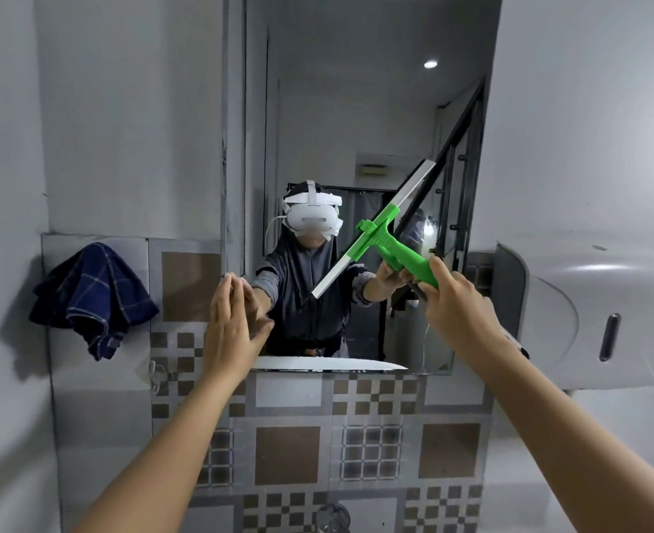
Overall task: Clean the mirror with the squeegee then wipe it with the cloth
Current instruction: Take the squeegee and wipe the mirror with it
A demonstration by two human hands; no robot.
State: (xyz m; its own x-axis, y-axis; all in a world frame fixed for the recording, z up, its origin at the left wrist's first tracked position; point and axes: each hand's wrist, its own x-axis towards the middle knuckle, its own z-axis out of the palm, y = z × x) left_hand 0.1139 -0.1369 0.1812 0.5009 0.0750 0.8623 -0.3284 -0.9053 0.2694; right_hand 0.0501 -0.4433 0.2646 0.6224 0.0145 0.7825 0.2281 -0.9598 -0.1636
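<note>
**Squeegee's on the glass, cloth parked on the left**

From my remote seat, the biggest thing in view is the wall: plain grey up top, patterned brown-and-grey tiles lower down and nearer to me. The mirror sits in the middle of it, tall, with its bottom edge just above the tile band. You can see the person wearing the camera reflected in it, white headset on.

Over on the right there's a big grey paper dispenser mounted on the wall, just beside the mirror's right edge.

On the left, well apart from the mirror, the cloth hangs bunched up against the wall. It's dark blue with a pale check, and nobody's touching it.

The squeegee is on the right part of the mirror, tilted, with its white blade running from lower left to upper right. The blade looks like it's against the glass, but I can't say for sure it's touching. The green handle points down and right.

My right hand has its grip clamped around that green handle. My left hand is flat, fingers together and straight, grip apart and empty, held up at the mirror's lower left corner, right at the glass.
</note>
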